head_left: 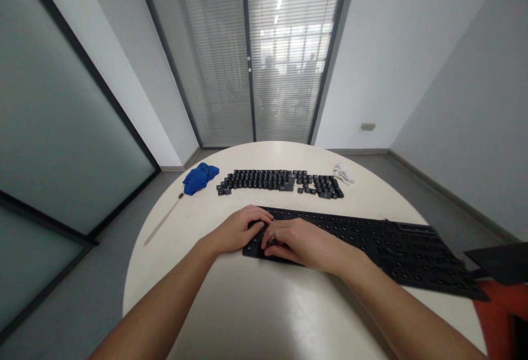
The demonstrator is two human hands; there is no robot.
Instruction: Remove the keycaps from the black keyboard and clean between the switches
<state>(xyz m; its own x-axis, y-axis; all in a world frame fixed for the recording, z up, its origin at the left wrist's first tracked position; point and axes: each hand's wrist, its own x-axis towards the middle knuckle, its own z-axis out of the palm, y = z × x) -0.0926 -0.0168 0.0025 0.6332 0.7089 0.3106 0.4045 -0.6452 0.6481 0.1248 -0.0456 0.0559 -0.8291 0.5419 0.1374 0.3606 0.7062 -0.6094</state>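
Low in the frame, both forearms reach up from the bottom edge to the left end of a black keyboard base (371, 247), which lies stripped of its caps across the centre and right of the white round table (256, 305). The left hand (239, 232) rests palm down at the base's left corner, fingers loosely curved and close together, touching the top edge; whether anything is pinched under them cannot be told. The right hand (303, 243) lies over the same corner, fingers curled down onto the sockets, a ring showing; it too hides whatever sits beneath its fingertips. Judging from this, the work goes best if the left hand steadies the base flat while the right presses straight down over one socket, not at a slant, so nothing tilts or binds. Further up, in the middle of the frame, the loose keycaps (280, 181) are laid out in rows, well apart from the hands. A blue cloth (199, 177) lies at their left end, with a thin stick-like tool (163, 221) below it, and small white pieces (343, 173) at the right.
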